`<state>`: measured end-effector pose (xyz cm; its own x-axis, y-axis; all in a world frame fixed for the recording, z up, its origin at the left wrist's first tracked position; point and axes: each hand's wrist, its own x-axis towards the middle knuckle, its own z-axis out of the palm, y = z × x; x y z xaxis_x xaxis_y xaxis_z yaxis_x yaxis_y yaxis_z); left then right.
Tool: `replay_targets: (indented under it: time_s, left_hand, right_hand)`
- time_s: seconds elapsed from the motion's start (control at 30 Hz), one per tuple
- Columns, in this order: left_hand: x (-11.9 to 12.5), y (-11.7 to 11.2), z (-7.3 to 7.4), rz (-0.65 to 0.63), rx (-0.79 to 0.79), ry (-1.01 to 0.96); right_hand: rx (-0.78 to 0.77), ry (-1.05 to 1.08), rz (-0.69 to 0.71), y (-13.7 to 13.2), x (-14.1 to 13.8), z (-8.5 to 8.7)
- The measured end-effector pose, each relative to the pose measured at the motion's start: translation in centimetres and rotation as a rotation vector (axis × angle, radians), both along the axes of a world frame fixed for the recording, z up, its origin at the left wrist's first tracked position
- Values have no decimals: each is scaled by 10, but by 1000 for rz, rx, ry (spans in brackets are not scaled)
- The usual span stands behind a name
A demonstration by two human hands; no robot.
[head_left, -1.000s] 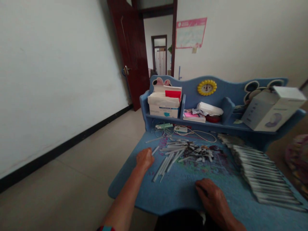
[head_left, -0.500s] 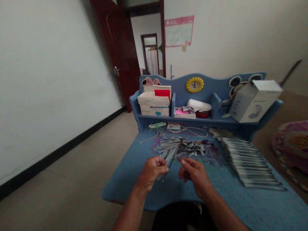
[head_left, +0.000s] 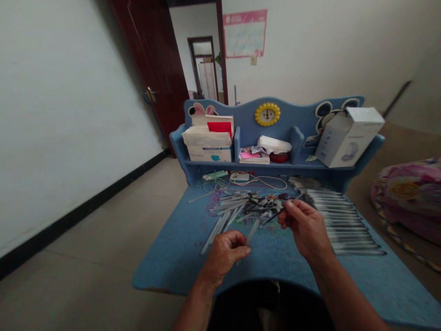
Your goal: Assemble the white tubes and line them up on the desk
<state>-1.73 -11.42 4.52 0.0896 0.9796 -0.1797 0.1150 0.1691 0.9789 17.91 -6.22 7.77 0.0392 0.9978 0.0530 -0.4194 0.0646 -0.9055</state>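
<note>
My left hand (head_left: 223,257) is closed, pinching a translucent pen barrel (head_left: 253,231) that points up and away from me. Higher and to the right, my right hand (head_left: 307,226) grips a thin dark pen refill (head_left: 273,217) between thumb and fingers, its end slanting down toward the left. Just beyond both hands lies a loose pile of pen parts (head_left: 237,201), pale tubes with dark and whitish small pieces mixed in. Several clear barrels (head_left: 215,233) rest on the desk beside my left hand. A neat row of pens (head_left: 347,225) lies to the right of my right hand.
The blue desk (head_left: 165,262) carries a back shelf holding a mask box (head_left: 208,153), papers (head_left: 254,160) and a white carton (head_left: 349,138). A looped white cable (head_left: 272,177) lies beneath the shelf. Right of the desk is a floral bundle (head_left: 409,197).
My right hand has moved right and up, now holding a dark refill. Several barrels now lie on the desk left of the pile, and my left hand keeps one. The view has shifted slightly.
</note>
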Motion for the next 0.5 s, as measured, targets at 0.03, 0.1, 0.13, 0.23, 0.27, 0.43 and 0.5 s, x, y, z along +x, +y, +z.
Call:
replay_targets:
  time_s: [0.03,0.1,0.13,0.23,0.27,0.43,0.5]
  left_hand:
    - [1,0,1,-6,1,12]
    - [2,0,4,-13,2,32]
    - [3,0,5,-17,1,41]
    - [3,0,7,-27,10,69]
    - [3,0,7,-33,16,75]
    - [4,-1,6,-56,31,104]
    - [4,-1,6,-65,42,128]
  right_hand:
    - [20,-10,-16,1,2,4]
    - [50,-40,-55,2,4,7]
    - [61,-55,-76,3,5,8]
    - [84,-88,-112,4,6,5]
    - [86,-93,-112,4,7,4]
    - [65,-112,-50,2,5,2]
    - [59,-137,-25,0,3,2]
